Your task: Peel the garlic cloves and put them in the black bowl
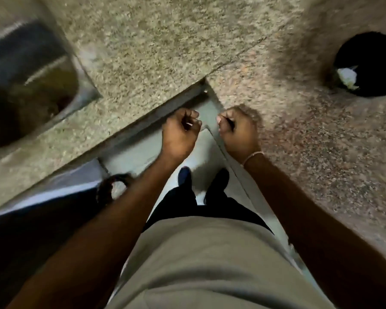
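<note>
This is a kitchen, seemingly in a home. A speckled granite worktop [165,41] runs in an L around the standing person, filling the frame from 10 to 4 o'clock. A steel sink [27,85] is sunk into it at 9 o'clock. At 2 o'clock a black bowl [370,52] sits on the stone with something white, blurred, at its near edge. Pale floor tiles [205,152] show at the centre.

Readable text: I find none anywhere in my view
Black bowl [366,63], at two o'clock: no label I can read; the picture is blurred
</note>
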{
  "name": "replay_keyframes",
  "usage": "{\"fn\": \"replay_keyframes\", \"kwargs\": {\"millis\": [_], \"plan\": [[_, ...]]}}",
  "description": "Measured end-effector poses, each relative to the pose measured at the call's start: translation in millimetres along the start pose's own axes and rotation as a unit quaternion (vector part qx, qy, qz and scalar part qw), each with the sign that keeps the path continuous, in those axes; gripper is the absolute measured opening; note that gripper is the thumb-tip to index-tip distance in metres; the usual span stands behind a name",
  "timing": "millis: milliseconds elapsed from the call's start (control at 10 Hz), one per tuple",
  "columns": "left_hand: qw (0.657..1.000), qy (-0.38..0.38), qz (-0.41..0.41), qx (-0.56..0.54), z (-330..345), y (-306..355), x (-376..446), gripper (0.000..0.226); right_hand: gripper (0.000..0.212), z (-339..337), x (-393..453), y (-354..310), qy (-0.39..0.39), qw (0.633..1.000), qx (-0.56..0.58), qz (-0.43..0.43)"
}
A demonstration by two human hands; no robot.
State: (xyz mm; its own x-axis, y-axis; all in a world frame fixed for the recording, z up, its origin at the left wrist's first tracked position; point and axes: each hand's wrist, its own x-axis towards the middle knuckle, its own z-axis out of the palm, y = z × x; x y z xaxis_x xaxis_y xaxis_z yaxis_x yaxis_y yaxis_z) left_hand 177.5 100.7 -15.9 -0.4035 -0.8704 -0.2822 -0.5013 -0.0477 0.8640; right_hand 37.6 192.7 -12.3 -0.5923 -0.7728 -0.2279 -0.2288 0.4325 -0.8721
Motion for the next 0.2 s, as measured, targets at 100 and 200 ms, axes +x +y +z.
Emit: {"fn": "replay_keyframes", "kwargs": {"millis": [100, 200], "plan": [[0.997, 0.055, -0.044, -0.04, -41.4, -28.7, -30.3, 0.012, 0.021, 43.5, -18.5, -23.0, -0.081, 0.978, 0.165, 0.1], [0.974, 0.158, -0.109, -0.118, -97.4, -73.8, -78.7, 0.012, 0.021, 114.6, -57.0, -50.6, -0.18, 0.922, 0.269, 0.213]]}}
